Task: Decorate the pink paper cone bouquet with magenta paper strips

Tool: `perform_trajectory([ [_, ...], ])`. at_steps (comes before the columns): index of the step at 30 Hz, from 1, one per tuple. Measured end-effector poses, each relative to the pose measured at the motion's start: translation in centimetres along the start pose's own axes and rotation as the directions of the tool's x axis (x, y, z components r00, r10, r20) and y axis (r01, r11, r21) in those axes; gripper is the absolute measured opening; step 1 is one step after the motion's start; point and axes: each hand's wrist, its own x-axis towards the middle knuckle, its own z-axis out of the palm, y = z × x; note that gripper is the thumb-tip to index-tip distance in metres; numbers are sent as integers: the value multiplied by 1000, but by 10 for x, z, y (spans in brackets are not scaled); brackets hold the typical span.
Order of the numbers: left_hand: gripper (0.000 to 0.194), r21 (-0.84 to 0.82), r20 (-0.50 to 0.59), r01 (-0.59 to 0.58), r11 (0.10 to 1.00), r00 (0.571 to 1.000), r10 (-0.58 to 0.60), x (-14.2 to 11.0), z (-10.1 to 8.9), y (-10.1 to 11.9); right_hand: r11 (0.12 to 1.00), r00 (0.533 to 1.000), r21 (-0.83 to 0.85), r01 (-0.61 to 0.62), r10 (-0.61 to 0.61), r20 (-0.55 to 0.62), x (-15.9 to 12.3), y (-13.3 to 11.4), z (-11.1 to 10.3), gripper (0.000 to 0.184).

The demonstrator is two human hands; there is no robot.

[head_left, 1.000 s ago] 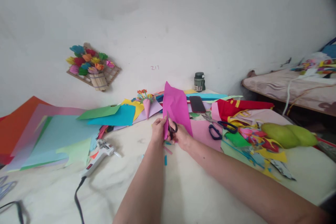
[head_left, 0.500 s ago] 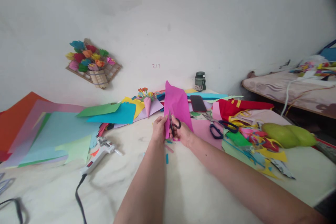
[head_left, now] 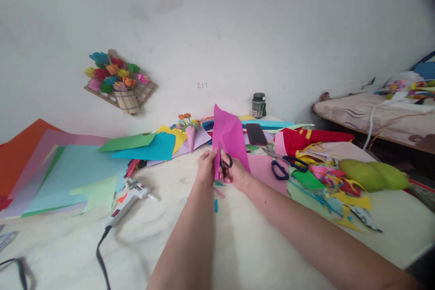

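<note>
My left hand (head_left: 205, 167) pinches the lower edge of a folded magenta paper sheet (head_left: 228, 135) that stands upright over the white table (head_left: 238, 244). My right hand (head_left: 235, 173) grips small black-handled scissors (head_left: 224, 161), whose blades point up into the sheet beside my left fingers. Small paper snippets (head_left: 216, 199) lie on the table just below both hands.
A white glue gun (head_left: 131, 197) with a black cord lies at the left. Coloured sheets (head_left: 68, 167) cover the left side. Blue-handled scissors (head_left: 283, 166), a phone (head_left: 255, 134), paper scraps (head_left: 326, 181) and green fruit (head_left: 372, 174) sit at the right; a jar (head_left: 258, 105) stands by the wall.
The scissors have worked slightly upward along the magenta sheet and their handles have come closer together. Both hands stay in nearly the same place.
</note>
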Motion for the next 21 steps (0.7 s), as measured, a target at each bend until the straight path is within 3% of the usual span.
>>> perform_trajectory([
  [12,34,2,9,6,1000,1000,-6,1,0,0,993,994,35,110,-110,-9,-2,7,0,49],
  [21,35,-17,-21,-21,1000,1000,21,3,-1,-2,1000,999,4,-26,26,43,4,-4,-3,44],
])
